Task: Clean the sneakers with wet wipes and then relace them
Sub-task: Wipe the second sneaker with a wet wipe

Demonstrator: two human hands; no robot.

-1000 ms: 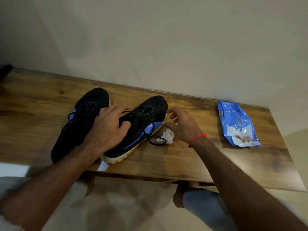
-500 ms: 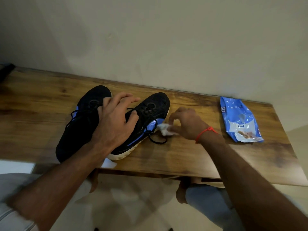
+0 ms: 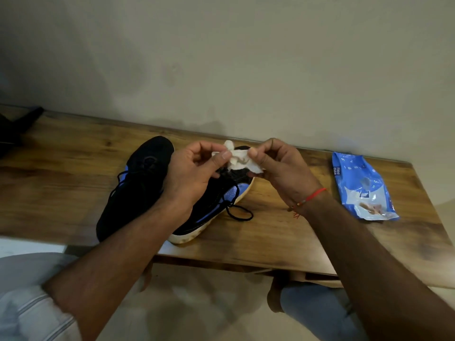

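Both hands raised above the shoes, meeting at a crumpled white wet wipe (image 3: 237, 160). Left hand (image 3: 194, 173): fingers curled inward, thumb and forefinger pinching the wipe's left edge, palm turned partly toward the person. Right hand (image 3: 278, 168): fingers likewise curled, thumb and fingertips pinching the wipe's right edge; a red thread bracelet (image 3: 310, 197) sits on that wrist. The wipe is stretched between the two pinches, bunched and wrinkled, with a small tuft sticking up at its top; a greyish smudge shows near its middle. It hangs in the air, clear of the shoes. Below the hands, two black sneakers lie side by side on the wooden bench (image 3: 283, 232), toes pointing toward the wall. The left sneaker (image 3: 138, 190) is mostly black, with a bit of blue showing at its side. The right sneaker (image 3: 216, 205) shows a blue side panel and a pale sole with brownish marks near the heel; the left forearm crosses over it and hides part of it. A black lace (image 3: 240, 212) trails off the right sneaker and loops loosely on the bench top. Well to the right, apart from the shoes, a blue wet wipe packet (image 3: 362, 188) lies flat on the bench. The person's knees, in light trousers, show below the bench's near edge.
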